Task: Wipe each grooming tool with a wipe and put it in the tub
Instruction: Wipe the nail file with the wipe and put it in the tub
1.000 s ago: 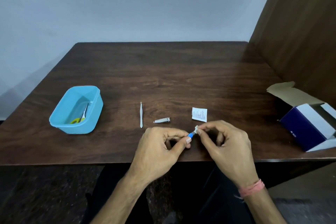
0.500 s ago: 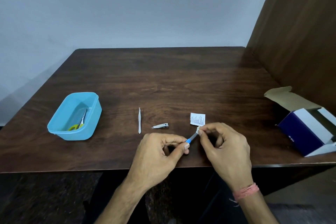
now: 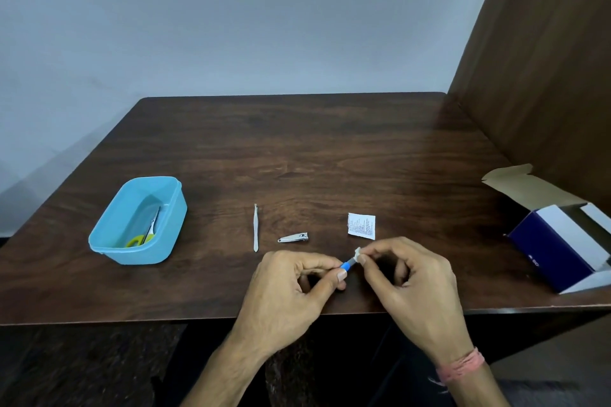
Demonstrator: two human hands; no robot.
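Tool (image 3: 347,264) pinched btwn left hand (image 3: 291,294) & right hand's (image 3: 413,287) wipe (image 3: 357,253).

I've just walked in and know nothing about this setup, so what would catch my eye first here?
Probably the two hands at the near table edge: the left hand pinches a small blue-handled tool while the right hand rubs its tip with a white wipe. Next, the bright blue tub at left, with yellow-handled scissors inside. Tweezers and a nail clipper lie between.
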